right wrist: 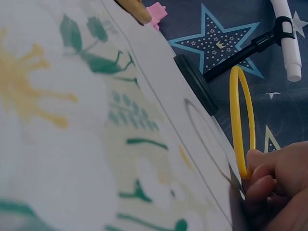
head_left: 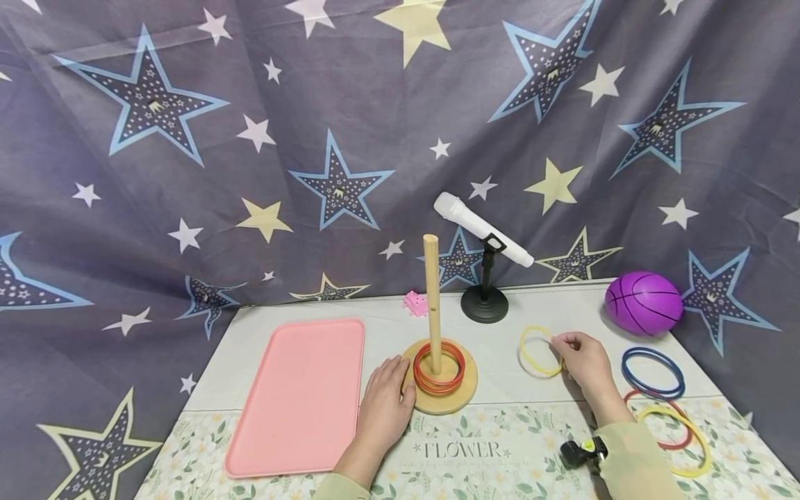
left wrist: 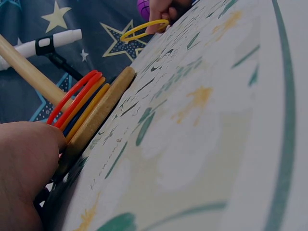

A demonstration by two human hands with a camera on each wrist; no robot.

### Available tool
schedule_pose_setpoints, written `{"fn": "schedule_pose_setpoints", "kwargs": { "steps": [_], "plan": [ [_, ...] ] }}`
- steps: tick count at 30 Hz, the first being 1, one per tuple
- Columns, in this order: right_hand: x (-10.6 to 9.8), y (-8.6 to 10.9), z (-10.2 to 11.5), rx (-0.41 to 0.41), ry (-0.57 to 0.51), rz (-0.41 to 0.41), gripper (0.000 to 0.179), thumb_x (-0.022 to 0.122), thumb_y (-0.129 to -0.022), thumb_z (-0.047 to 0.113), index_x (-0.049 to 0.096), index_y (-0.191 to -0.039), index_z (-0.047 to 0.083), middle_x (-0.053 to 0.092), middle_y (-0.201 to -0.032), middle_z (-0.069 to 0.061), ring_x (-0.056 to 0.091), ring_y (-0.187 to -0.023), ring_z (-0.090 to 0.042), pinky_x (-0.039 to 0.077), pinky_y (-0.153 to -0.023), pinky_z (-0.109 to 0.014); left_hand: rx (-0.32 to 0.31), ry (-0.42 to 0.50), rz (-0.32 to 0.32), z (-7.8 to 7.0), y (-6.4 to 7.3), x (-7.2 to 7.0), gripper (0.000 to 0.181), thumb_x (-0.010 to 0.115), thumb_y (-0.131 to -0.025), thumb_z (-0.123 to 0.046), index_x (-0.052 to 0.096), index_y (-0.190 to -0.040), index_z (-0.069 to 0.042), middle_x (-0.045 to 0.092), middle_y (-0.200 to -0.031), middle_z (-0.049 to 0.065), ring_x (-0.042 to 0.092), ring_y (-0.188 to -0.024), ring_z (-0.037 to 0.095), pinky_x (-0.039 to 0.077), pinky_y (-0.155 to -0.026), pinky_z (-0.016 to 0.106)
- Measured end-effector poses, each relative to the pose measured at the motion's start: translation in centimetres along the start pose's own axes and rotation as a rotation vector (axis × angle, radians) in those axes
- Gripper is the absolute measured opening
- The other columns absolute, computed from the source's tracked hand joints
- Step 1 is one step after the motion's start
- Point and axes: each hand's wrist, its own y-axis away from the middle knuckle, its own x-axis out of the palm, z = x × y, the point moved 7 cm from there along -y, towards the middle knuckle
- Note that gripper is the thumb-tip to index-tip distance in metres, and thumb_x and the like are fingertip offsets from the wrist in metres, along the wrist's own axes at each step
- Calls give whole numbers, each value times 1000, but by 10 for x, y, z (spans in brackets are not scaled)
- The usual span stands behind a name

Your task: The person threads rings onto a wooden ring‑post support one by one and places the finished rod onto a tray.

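- The landmark is a pale wooden peg stand [head_left: 433, 298], a round base with an upright post; red rings [head_left: 438, 387] encircle the post low down. The left-wrist view shows orange-yellow rings [left wrist: 94, 103] beneath them; a dark blue band between these is hard to make out.
- The left hand [head_left: 386, 396] rests against the left edge of the stand's base, fingers lying extended; in its wrist view most fingers are out of sight.
- Right of the stand, the right hand [head_left: 584, 361] pinches a slim yellow ring [right wrist: 235, 115] between thumb and fingers, raised just above the white, flower-printed counter [head_left: 234, 368].
- Left of the stand lies a flat, rectangular pink tray [head_left: 296, 396] with a raised rim.
- Farther right of the stand are stacked blue rings [head_left: 656, 394], a thin red ring [head_left: 678, 446] partly covered, and a larger pale-yellow ring [head_left: 706, 451].
- Behind the stand, a small pink object [head_left: 415, 303] is partly masked by the post, its shape unclear.
- Behind and right of the stand are a white microphone [head_left: 484, 229] on a black holder [head_left: 484, 305] and, farther right, a purple ball with black lines [head_left: 644, 303].
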Motion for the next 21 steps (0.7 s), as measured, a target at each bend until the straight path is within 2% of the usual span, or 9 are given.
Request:
{"fn": "schedule_pose_setpoints", "kwargs": {
  "steps": [4, 11, 21],
  "plan": [
    [0, 5, 2, 30, -62, 15, 31, 69, -109, 23, 70, -121, -5, 62, -78, -2, 57, -58, -13, 54, -50, -25, -2, -1, 3, -1, 0, 0, 50, 68, -107, -17, 61, -153, 3, 57, -160, 23, 47, -154, 43, 32, -132, 58],
    [0, 13, 8, 63, -131, 22, 32, 70, -109, 23, 69, -124, -5, 62, -76, 0, 57, -60, -11, 50, -51, -23, -8, -5, 4, -1, 0, -1, 50, 67, -107, -18, 62, -153, 2, 57, -160, 23, 47, -154, 43, 32, -132, 57],
    [4, 23, 25, 41, -200, 56, 34, 70, -110, 25, 70, -126, -6, 63, -76, -1, 56, -60, -12, 49, -53, -24, -17, -4, 10, 0, 0, 0, 50, 67, -107, -18, 61, -153, 2, 56, -161, 22, 47, -154, 42, 31, -132, 57]
  ]
}}
